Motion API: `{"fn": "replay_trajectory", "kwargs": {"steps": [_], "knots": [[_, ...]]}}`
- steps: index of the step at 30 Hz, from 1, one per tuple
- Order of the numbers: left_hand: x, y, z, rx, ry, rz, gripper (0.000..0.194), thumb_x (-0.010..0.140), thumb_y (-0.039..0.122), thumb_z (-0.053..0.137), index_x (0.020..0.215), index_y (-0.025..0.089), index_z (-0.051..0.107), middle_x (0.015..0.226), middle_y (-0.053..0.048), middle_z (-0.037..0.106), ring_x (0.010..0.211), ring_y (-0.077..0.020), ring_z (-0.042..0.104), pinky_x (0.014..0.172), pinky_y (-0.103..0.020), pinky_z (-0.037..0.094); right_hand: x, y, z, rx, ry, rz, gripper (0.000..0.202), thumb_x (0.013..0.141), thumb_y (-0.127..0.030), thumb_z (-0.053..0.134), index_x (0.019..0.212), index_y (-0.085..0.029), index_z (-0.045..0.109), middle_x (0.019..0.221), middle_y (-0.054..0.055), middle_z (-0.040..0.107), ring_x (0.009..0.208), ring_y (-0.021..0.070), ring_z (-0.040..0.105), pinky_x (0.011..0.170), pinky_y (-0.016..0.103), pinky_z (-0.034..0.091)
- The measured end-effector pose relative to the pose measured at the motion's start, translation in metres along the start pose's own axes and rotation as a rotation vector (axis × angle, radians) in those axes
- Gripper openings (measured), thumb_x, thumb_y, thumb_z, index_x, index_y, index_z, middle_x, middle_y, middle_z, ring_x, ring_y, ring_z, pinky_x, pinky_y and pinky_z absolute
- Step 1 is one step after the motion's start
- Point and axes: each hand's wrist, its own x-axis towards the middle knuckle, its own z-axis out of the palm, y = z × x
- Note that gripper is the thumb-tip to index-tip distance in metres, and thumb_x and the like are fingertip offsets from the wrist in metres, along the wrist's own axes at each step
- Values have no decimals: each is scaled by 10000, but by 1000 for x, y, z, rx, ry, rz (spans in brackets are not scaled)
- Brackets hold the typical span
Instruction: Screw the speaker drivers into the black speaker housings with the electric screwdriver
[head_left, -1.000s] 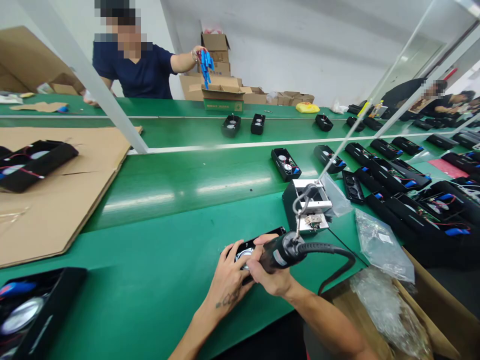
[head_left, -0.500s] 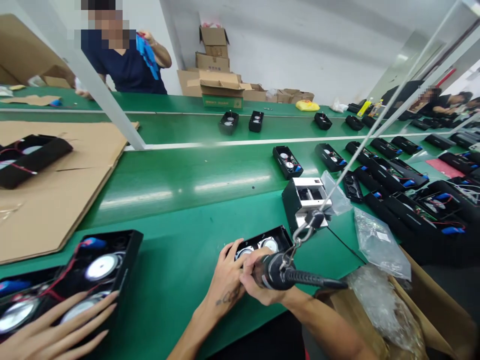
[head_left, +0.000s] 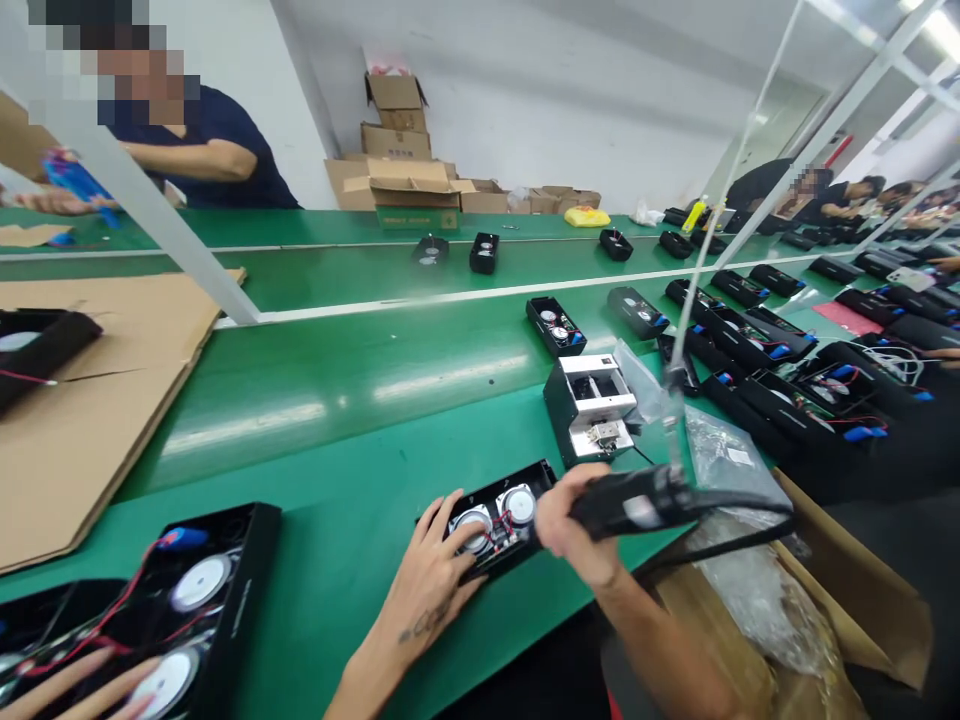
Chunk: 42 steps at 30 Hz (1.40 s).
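Observation:
A black speaker case (head_left: 504, 520) with two round silver speakers, red wires and a small circuit board lies open side up on the green mat. Spread over its left end, my left hand (head_left: 435, 565) holds the case, a finger reaching across the left speaker. My right hand (head_left: 581, 525) is wrapped round a black electric screwdriver (head_left: 630, 503), tilted nearly level over the right end of the case. The tool hangs from a line, and a thick black cord loops from its back end. Its tip is hidden behind my fingers.
A black and white screw feeder (head_left: 592, 405) stands behind the case. At lower left, a co-worker's hand (head_left: 97, 690) touches another speaker case (head_left: 240, 600). Cardboard (head_left: 97, 420) lies at left, several cases at right, an open carton (head_left: 840, 590) at lower right. Another person works opposite.
My right hand has moved right with the screwdriver, which has swung flatter and uncovered both speakers. My left hand stays on the case. The person opposite has moved left with the blue items.

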Motion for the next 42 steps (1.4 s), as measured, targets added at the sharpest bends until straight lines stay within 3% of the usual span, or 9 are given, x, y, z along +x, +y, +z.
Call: {"fn": "replay_trajectory", "kwargs": {"steps": [2, 4, 7, 13, 18, 28, 31, 37, 42], "knots": [[-3, 3, -10, 31, 31, 0, 69, 938, 287, 779, 886, 248, 753, 1303, -30, 761, 1507, -404, 497, 1273, -631, 387, 3, 10, -32, 178, 177, 21, 276, 1076, -484, 539, 1229, -257, 576, 575, -160, 426, 384, 124, 394, 380, 258, 462], [-1, 12, -18, 58, 85, -22, 65, 993, 294, 723, 975, 237, 748, 1276, -64, 760, 1480, -378, 536, 1277, -627, 390, 3, 26, -60, 327, 329, 122, 320, 1001, -388, 727, 1245, -275, 554, 589, -148, 463, 395, 111, 419, 412, 249, 426], [14, 32, -19, 90, 93, -30, 182, 1010, 370, 722, 1124, 227, 730, 1177, -70, 779, 1326, -336, 652, 1233, -588, 443, -4, 53, -82, 282, 406, 273, 383, 914, -337, 840, 1196, -256, 593, 592, -122, 541, 429, 106, 488, 465, 254, 439], [40, 52, 7, 269, -83, -13, 267, 921, 388, 842, 1086, 207, 737, 907, -46, 786, 988, -314, 728, 1007, -518, 556, -22, 78, -75, 220, 326, 319, 420, 891, -398, 861, 1181, -239, 604, 588, -103, 583, 400, 116, 510, 426, 265, 447], [38, 51, 17, 291, -15, 37, 61, 1018, 239, 707, 1044, 190, 732, 802, -10, 732, 814, -231, 679, 908, -422, 534, -25, 78, -72, 218, 333, 341, 420, 895, -404, 861, 1188, -238, 610, 611, -100, 592, 411, 113, 510, 427, 263, 448], [38, 52, 16, 243, 53, 50, 148, 1085, 218, 591, 1062, 168, 729, 780, 0, 719, 804, -209, 655, 903, -385, 480, -18, 77, -74, 206, 398, 335, 397, 897, -389, 838, 1169, -249, 585, 590, -115, 577, 403, 114, 497, 432, 265, 442], [36, 54, 20, 246, 74, 7, 217, 1106, 219, 538, 1054, 180, 744, 812, -18, 741, 845, -222, 661, 882, -388, 460, -3, 67, -83, 158, 380, 334, 353, 904, -360, 831, 1104, -246, 563, 563, -118, 566, 412, 121, 514, 457, 273, 448], [33, 55, 25, 315, 66, -32, 285, 1118, 229, 494, 1045, 207, 769, 854, -39, 736, 838, -250, 630, 861, -430, 422, 61, 43, -98, 162, 665, 9, 362, 930, -326, 775, 1153, -281, 493, 582, -150, 525, 408, 112, 488, 494, 278, 471], [32, 54, 26, 329, 65, -14, 286, 1129, 242, 488, 1044, 199, 758, 836, -30, 708, 811, -229, 614, 850, -413, 416, 86, 54, -92, -59, 558, 76, 264, 896, -333, 761, 1001, -248, 535, 536, -113, 560, 446, 138, 541, 564, 321, 522]]}}
